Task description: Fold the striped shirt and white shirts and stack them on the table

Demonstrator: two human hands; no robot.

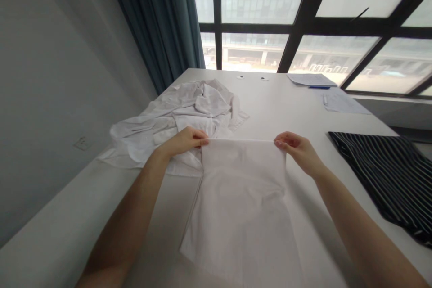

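A folded white cloth garment point(241, 198) hangs between my two hands, its far edge stretched straight and its lower part reaching toward me. My left hand point(189, 140) pinches the far left corner between thumb and fingers. At the far right corner, my right hand point(294, 148) grips in the same way. Light creases cross the cloth's right side. Just beyond my left hand lies a crumpled heap of white fabric point(202, 103). Exactly what kind of garment I hold cannot be made out.
Everything lies on a white table point(266, 117). To the right is a black striped cloth point(388, 171). Papers point(310, 79), a blue pen point(319, 87) and another sheet point(346, 102) lie at the far right. A wall point(67, 76) and dark curtain point(165, 22) border the left.
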